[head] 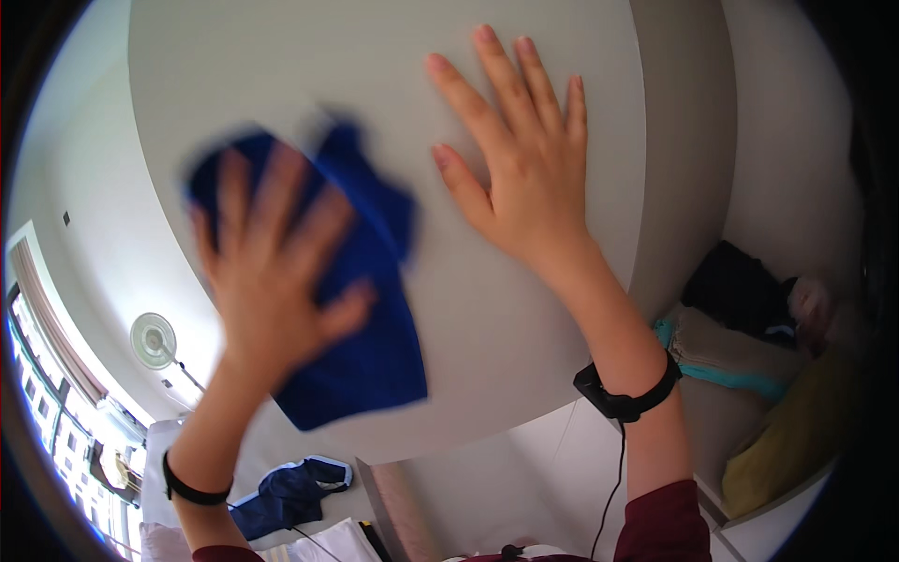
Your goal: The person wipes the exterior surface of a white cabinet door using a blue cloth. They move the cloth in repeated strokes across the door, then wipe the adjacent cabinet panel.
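A pale upright panel (449, 316), bent by the lens, fills the middle of the view. My left hand (274, 260) presses a dark blue cloth (365, 351) against its left part, fingers spread over the fabric. Hand and cloth are both blurred. One corner of the cloth is folded up beside the fingers, and its lower end hangs down below the palm. To the right, my right hand (523, 154) lies with spread fingers on the bare panel surface and holds nothing. Each wrist wears a black strap; the right one carries a small box with a cable.
Beyond the panel's right edge are a dark bundle (737, 291) and an olive-coloured cloth item (779, 428). At lower left, a navy garment (291, 492) lies near folded white fabric (337, 541). A fan (153, 341) stands by the wall near the window (56, 414).
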A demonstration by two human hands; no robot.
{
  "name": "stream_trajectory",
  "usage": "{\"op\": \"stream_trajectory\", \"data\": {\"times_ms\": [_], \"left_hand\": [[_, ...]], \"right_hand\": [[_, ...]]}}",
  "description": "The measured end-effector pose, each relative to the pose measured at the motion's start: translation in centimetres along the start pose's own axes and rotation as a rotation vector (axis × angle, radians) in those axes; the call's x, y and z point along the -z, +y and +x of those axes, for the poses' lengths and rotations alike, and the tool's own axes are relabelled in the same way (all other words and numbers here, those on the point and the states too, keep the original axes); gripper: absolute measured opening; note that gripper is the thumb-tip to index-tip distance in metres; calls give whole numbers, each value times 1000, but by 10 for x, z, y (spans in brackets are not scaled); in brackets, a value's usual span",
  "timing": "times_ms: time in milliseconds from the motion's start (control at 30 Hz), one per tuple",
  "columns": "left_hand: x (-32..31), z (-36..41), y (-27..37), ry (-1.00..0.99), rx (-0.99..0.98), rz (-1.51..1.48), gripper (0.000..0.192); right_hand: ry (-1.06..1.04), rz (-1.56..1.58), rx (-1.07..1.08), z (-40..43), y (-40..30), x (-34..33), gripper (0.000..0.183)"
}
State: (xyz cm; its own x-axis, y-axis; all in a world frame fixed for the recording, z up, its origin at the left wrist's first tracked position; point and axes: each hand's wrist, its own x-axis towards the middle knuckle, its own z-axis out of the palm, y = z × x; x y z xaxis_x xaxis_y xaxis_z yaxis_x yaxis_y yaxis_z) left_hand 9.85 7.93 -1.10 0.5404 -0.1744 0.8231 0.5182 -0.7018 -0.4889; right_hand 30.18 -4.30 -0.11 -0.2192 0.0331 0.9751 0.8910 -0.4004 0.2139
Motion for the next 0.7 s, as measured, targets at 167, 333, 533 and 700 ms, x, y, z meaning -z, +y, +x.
{"op": "stream_trajectory", "data": {"times_ms": [167,333,533,700], "left_hand": [[-8,5,5,103,157,82,70],[-48,-129,91,-143,-278,-112,68],[-33,-86,52,-111,-264,-129,72],[-8,3,-8,197,121,-88,73]], "right_hand": [[-6,-24,-1,-2,-1,-1,54],[-28,-2,-11,2,-6,4,53],[-11,-58,38,1,-2,2,51],[4,-118,79,2,13,2,50]]}}
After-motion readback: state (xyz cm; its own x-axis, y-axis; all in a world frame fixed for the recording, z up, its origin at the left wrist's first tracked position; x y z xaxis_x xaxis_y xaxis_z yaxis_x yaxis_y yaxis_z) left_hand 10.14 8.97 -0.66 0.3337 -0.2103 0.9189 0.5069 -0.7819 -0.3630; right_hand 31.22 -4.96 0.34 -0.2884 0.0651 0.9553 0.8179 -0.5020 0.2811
